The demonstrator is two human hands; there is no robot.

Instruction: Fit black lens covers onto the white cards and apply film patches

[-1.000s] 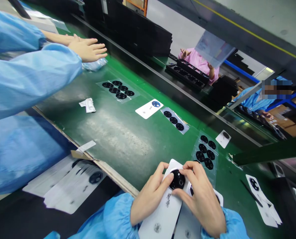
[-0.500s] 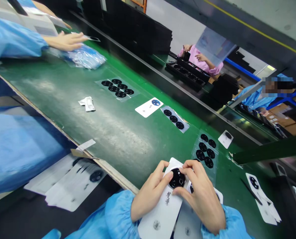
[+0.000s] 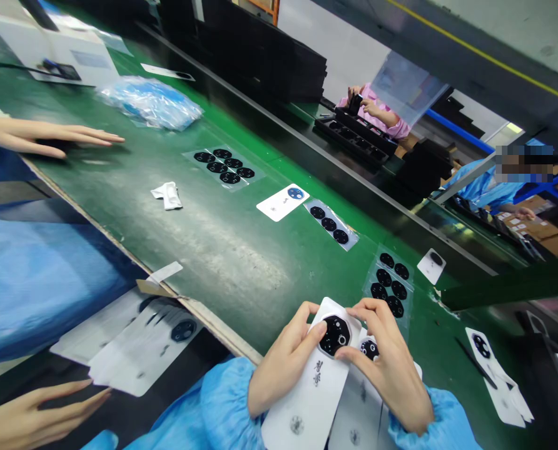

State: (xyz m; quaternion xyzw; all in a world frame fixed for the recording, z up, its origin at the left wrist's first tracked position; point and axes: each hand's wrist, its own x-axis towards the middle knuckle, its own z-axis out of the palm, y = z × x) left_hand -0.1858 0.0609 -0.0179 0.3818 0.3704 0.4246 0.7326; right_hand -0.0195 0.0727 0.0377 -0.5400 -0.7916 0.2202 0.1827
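Observation:
Near the table's front edge, my left hand (image 3: 283, 359) is closed on a white phone back panel (image 3: 307, 403), its thumb at the rim of a black round camera disc (image 3: 334, 337). The disc sits at the panel's top end, above dark lettering and a round emblem. My right hand (image 3: 391, 369) grips the same panel's top right side, thumb by the disc's lower edge and fingers at the corner. More white panels (image 3: 354, 419) lie beneath, partly covered by the held one and my right hand. A clear sheet of black discs (image 3: 391, 287) lies just beyond my right hand.
Other disc sheets (image 3: 225, 165) and a loose panel (image 3: 283, 202) lie across the green table (image 3: 213, 250). Black tweezers (image 3: 476, 362) rest beside panels at right. A co-worker's hand (image 3: 49, 134) is at left, another (image 3: 44, 415) by the panel stack (image 3: 142, 347) below. A green post (image 3: 508, 281) stands right.
My right fingers have shifted off the disc toward the panel's corner, exposing more of the disc. The co-worker's hands left the plastic bag, one coming down over the table, another appearing at lower left.

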